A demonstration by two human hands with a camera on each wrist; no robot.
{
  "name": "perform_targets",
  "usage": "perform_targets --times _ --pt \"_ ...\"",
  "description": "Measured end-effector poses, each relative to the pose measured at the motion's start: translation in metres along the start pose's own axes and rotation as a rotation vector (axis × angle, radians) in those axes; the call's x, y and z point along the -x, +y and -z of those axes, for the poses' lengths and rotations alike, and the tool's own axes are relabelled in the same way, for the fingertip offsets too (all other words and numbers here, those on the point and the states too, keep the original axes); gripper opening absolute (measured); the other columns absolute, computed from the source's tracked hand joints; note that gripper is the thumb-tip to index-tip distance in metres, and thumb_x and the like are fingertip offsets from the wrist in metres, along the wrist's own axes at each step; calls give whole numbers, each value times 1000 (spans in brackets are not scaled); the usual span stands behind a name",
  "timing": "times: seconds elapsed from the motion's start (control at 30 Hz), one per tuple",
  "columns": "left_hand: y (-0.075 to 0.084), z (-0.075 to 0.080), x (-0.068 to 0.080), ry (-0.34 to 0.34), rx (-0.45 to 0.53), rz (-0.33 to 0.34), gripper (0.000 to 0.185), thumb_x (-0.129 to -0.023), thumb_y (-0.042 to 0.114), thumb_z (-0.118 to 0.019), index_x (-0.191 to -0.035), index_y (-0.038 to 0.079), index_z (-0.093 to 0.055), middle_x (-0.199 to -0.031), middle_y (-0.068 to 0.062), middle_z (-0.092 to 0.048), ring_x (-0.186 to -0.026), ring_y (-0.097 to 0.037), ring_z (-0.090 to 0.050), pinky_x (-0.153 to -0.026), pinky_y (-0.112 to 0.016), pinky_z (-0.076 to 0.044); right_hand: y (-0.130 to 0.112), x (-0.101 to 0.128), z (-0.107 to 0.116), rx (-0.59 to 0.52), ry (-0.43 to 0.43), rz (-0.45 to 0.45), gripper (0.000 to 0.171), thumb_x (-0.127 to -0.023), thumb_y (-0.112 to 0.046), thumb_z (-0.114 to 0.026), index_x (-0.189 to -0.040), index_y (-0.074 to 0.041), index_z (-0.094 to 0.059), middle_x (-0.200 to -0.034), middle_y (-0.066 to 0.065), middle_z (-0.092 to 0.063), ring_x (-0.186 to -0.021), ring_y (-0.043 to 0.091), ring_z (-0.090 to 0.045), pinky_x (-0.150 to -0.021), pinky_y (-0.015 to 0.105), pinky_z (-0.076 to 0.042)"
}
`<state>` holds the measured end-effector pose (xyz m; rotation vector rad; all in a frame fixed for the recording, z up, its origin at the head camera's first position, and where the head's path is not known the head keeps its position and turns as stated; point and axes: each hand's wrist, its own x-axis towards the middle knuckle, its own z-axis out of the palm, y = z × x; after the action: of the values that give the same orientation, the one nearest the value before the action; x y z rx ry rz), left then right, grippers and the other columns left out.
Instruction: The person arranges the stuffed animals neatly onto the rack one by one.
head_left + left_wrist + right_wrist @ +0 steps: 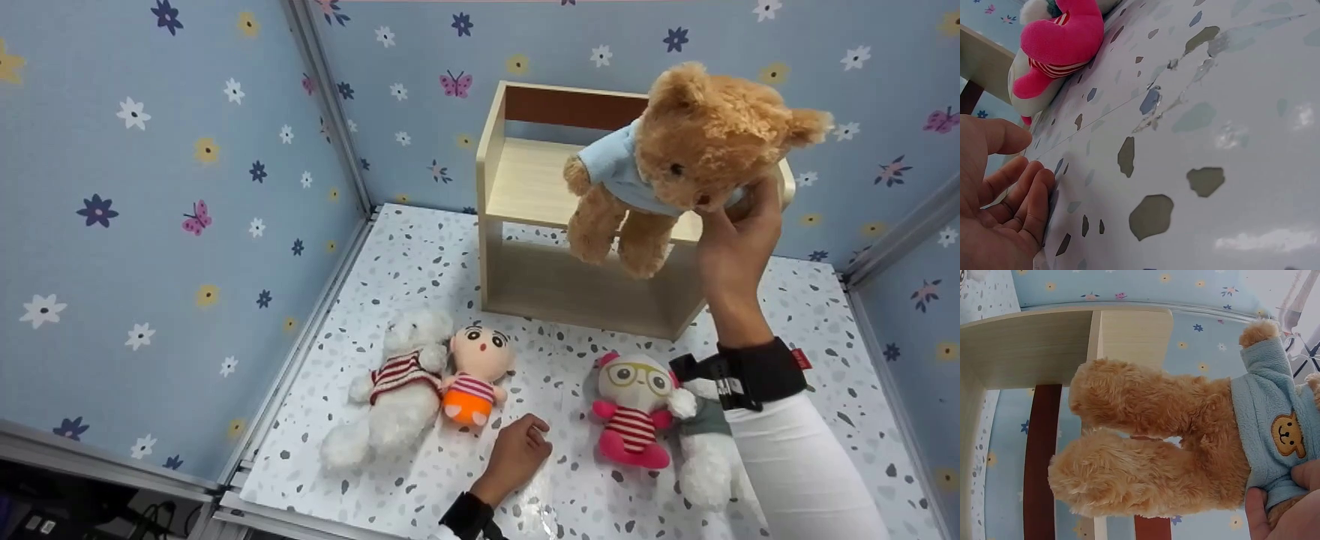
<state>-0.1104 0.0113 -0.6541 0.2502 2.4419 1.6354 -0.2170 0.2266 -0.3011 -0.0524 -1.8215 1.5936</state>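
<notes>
My right hand (739,225) grips a brown teddy bear (679,161) in a light blue shirt and holds it up in front of the wooden shelf (525,180). In the right wrist view the bear (1174,444) fills the frame, legs toward the shelf (1033,343), with my fingers (1283,506) on its body. My left hand (517,454) rests on the speckled tabletop (570,480) with loosely curled fingers (1010,191), holding nothing. A pink doll with glasses (634,409) lies to its right, seen up close as a pink plush (1058,39).
A white plush in a striped shirt (397,382) and a small doll in orange shorts (476,371) lie left of my left hand. Another white plush (705,442) lies under my right forearm. Blue flowered walls (150,225) enclose the table.
</notes>
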Motion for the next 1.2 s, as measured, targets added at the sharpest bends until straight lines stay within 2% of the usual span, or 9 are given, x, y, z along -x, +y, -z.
perform_targets --times 0.07,0.23,0.37,0.5,0.6,0.7,0.83,1.03,1.2 --pt "-1 0 0 -2 2 -11 21 -83 11 -67 -104 8 -64 -78 0 -63 -67 -1 -55 -65 -20 -47 0 -2 -2 -38 -7 -7 36 -90 -11 -64 -125 -15 -57 -82 -2 -52 -57 7 -39 -62 22 -38" --pt "-2 -1 0 2 9 -8 21 -83 11 -68 -103 8 -64 -78 1 -62 -67 0 -54 -65 -19 -46 1 -12 -8 -61 -4 5 35 -88 -8 -66 -122 -15 -58 -89 -2 -54 -60 6 -43 -62 22 -39" --pt "-3 -1 0 7 16 -9 21 -83 11 -68 -103 8 -64 -78 1 -63 -68 -1 -55 -65 -19 -47 2 -21 -13 -3 25 35 29 -86 -4 -67 -113 -13 -60 -82 -4 -52 -59 5 -42 -59 21 -36" --pt "-4 -1 0 9 18 -10 21 -82 11 -68 -103 8 -64 -78 1 -63 -68 -1 -56 -66 -19 -47 3 -30 -17 85 61 -3 24 -87 -8 -67 -109 -16 -60 -75 -7 -48 -61 3 -43 -60 18 -40" --pt "-4 -2 0 10 23 -6 21 -82 11 -68 -102 8 -64 -78 1 -63 -68 -1 -56 -66 -19 -47 4 -36 -19 64 45 -56 22 -89 -11 -66 -109 -16 -58 -74 -4 -46 -64 5 -46 -69 18 -49" --pt "-4 -2 -1 12 32 5 21 -81 10 -69 -102 8 -64 -77 2 -62 -67 -1 -55 -65 -19 -47 5 -43 -22 13 21 -88 21 -90 -13 -65 -108 -14 -56 -74 -1 -46 -69 7 -51 -75 20 -53" --pt "-3 -2 0 18 31 16 20 -81 8 -68 -101 8 -65 -77 2 -62 -67 -1 -56 -64 -18 -47 8 -49 -27 5 15 -97 20 -90 -16 -65 -107 -15 -55 -75 -1 -45 -69 8 -51 -75 21 -53" --pt "-1 0 1 22 21 -10 21 -81 9 -69 -102 7 -65 -77 2 -62 -67 -1 -56 -64 -17 -47 9 -52 -34 76 26 -105 18 -91 -20 -64 -106 -17 -54 -77 -3 -41 -68 6 -44 -73 22 -48" --pt "-2 -1 1 29 42 -7 21 -81 10 -69 -101 7 -65 -77 2 -62 -66 0 -55 -64 -17 -47 8 -57 -40 92 37 -119 18 -91 -19 -64 -106 -18 -54 -79 -4 -48 -73 6 -50 -74 22 -48"
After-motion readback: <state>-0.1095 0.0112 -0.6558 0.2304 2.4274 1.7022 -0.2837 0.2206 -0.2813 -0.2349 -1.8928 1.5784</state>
